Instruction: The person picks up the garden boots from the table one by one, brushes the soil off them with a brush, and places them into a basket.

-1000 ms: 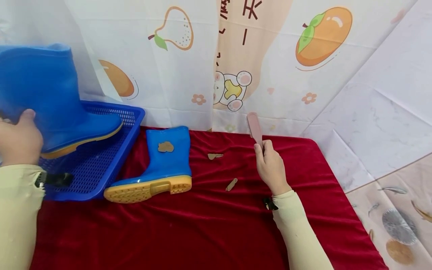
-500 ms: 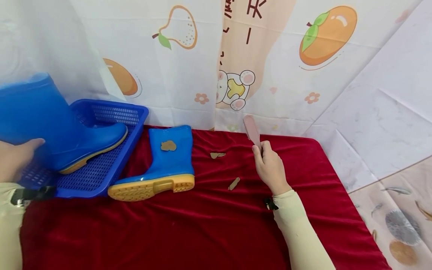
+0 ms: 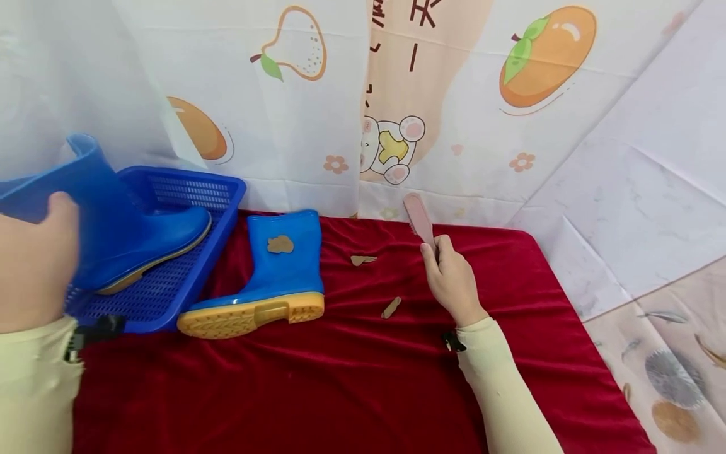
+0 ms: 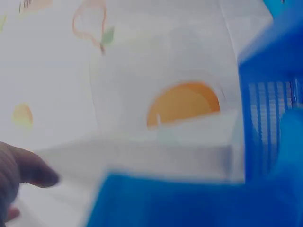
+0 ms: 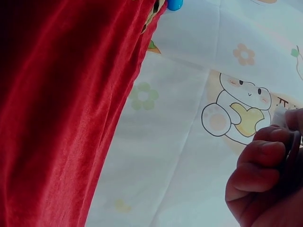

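Note:
One blue rain boot (image 3: pixel 121 221) with a yellowish sole leans in a blue plastic basket (image 3: pixel 224 230) at the left, its shaft tipped leftward. My left hand (image 3: pixel 36 265) is blurred in front of that shaft; in the left wrist view its thumb (image 4: pixel 38 171) is stretched out, with white cloth showing between hand and boot. A second rain boot (image 3: pixel 289 271) lies on its side on the red cloth, a brown patch (image 3: pixel 280 244) on its shaft. My right hand (image 3: pixel 454 280) grips a pink brush (image 3: pixel 418 214) by its handle, raised above the cloth, bristles facing left.
Two small brown pieces, a flat scrap (image 3: pixel 363 260) and a narrow strip (image 3: pixel 391 308), lie between the second boot and my right hand. A printed white curtain (image 3: pixel 295 139) hangs behind the red cloth (image 3: pixel 340 391).
The boot at the left has come down into the basket and tipped leftward. My left hand has shifted up beside its shaft. The brush has tilted slightly left in my right hand.

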Motion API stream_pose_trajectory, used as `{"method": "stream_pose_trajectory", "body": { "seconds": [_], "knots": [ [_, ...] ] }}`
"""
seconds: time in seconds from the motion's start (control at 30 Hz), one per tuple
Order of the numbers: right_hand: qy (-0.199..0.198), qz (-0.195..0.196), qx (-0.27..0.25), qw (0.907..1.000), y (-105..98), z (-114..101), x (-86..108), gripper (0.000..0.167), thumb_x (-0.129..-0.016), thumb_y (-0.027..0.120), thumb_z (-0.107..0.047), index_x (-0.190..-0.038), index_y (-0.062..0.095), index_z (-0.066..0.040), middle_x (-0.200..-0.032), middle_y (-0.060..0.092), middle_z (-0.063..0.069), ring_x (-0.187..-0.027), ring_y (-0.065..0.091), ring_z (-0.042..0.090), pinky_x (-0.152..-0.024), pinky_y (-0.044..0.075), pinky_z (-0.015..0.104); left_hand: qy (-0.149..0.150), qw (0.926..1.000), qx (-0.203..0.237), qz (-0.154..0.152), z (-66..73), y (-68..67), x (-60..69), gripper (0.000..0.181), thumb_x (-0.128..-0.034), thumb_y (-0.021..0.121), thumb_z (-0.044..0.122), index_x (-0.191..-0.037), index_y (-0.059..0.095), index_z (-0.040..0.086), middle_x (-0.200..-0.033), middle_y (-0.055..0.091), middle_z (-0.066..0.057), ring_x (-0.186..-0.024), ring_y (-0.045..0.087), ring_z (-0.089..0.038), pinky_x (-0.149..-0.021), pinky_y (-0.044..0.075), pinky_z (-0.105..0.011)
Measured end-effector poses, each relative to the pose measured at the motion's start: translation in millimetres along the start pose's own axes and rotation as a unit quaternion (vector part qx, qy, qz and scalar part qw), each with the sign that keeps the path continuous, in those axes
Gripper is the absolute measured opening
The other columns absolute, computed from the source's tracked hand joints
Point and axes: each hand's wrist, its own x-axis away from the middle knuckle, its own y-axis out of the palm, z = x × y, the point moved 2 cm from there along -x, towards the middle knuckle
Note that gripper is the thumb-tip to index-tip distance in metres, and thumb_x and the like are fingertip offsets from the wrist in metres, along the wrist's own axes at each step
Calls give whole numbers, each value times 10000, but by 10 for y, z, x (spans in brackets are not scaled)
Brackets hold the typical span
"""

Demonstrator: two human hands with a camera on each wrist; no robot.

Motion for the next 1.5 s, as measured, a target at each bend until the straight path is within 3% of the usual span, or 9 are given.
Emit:
{"method": "stream_pose_trajectory", "body": {
  "seconds": [0.07,0.17,0.23,0.37,0.47,0.57,0.63,0.87,1.5],
  "knots": [
    [-23,-2,-20,10000,7,-8,-13,295,-1107,471,-349,-1013,511,-73,-654,455,36,-554,449,202,-546,388,369,1263,9885,732,399,188,70,181,677,-978,524,395,-1583,340,151,-1591,397,-4,-1513,299,-208,-1243,192,-316],
    [-78,38,-68,9999,11,-23,-31,296,-1108,470,-348,-1011,515,-71,-656,450,33,-549,436,196,-540,379,365,2805,9464,1595,-126,387,293,374,502,-930,639,220,-1413,546,121,-1383,558,88,-1375,475,-198,-1176,292,-251],
    [-122,99,-96,9998,9,-34,-42,296,-1106,476,-345,-1012,522,-68,-657,443,31,-549,426,191,-539,371,361,2940,9341,1790,-945,491,480,474,461,-930,682,181,-1373,582,96,-1301,628,42,-1314,547,-249,-1152,358,-266],
    [-253,171,-156,9994,14,-76,-51,276,-1096,508,-329,-1035,549,-63,-665,446,25,-556,424,182,-542,371,355,2643,9147,1394,-2722,632,832,611,540,-991,693,225,-1460,482,59,-1429,579,-144,-1352,519,-355,-1179,381,-481],
    [-388,165,-180,9989,29,-116,-48,262,-1090,528,-319,-1061,569,-62,-678,462,21,-570,434,171,-551,382,349,2609,8923,1133,-3505,675,1039,684,579,-1008,679,277,-1490,450,50,-1476,525,-183,-1374,476,-391,-1146,367,-612],
    [-477,124,-205,9986,48,-145,-36,248,-1086,542,-311,-1063,576,-67,-681,462,13,-567,424,157,-546,378,338,2593,8758,943,-3960,667,1178,750,614,-1017,666,318,-1515,424,55,-1499,495,-185,-1391,452,-387,-1143,362,-623],
    [-501,87,-214,9985,57,-159,-25,236,-1082,553,-308,-1058,580,-75,-680,461,-1,-560,418,145,-537,375,328,2529,8737,899,-4058,638,1227,790,605,-1024,652,332,-1518,426,65,-1493,501,-176,-1389,454,-378,-1142,371,-617],
    [-634,77,-105,9979,41,-176,-17,213,-1078,562,-296,-1068,591,-86,-689,471,-23,-561,416,128,-532,377,310,2385,8847,971,-3886,570,1264,875,510,-1033,638,296,-1473,491,85,-1426,569,-152,-1329,514,-350,-1127,407,-576],
    [-681,-14,124,9976,30,-83,-6,218,-1065,593,-278,-1078,619,-62,-694,506,-11,-563,416,117,-528,383,308,2288,8707,395,-4335,648,1541,923,531,-1029,615,314,-1478,474,69,-1449,530,-168,-1338,493,-362,-1102,417,-606]
  ]
}}
